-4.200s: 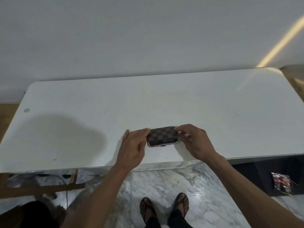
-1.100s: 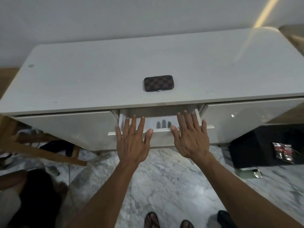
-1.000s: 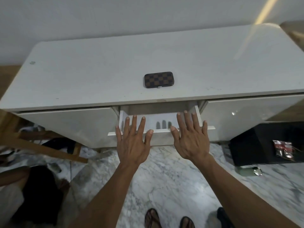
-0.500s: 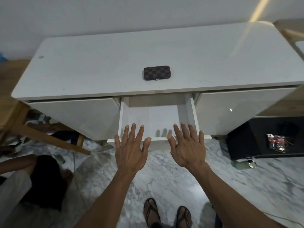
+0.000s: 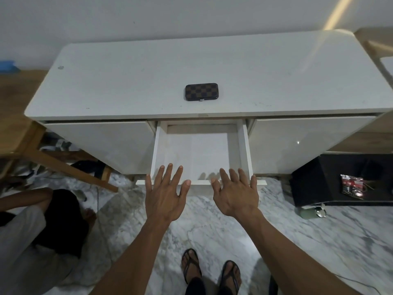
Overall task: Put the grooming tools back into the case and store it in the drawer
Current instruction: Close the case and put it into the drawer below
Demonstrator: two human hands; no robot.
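The brown checkered grooming case (image 5: 201, 91) lies closed on the white table top (image 5: 276, 81), near its front edge at the middle. Below it the white centre drawer (image 5: 201, 154) is pulled far out and nothing lies inside. My left hand (image 5: 165, 194) and my right hand (image 5: 236, 193) hover with fingers spread at the drawer's front panel, fingertips over its top edge. Neither hand holds anything. No loose grooming tools are visible.
Closed white drawer fronts (image 5: 102, 143) flank the open drawer. A person (image 5: 32, 226) sits on the marble floor at the left beside a wooden frame (image 5: 63, 165). A black box (image 5: 344, 179) with a red packet stands at the right. My sandalled feet (image 5: 210, 271) stand below.
The drawer has slid out further towards me under both hands. The case stays where it was put down on the table top.
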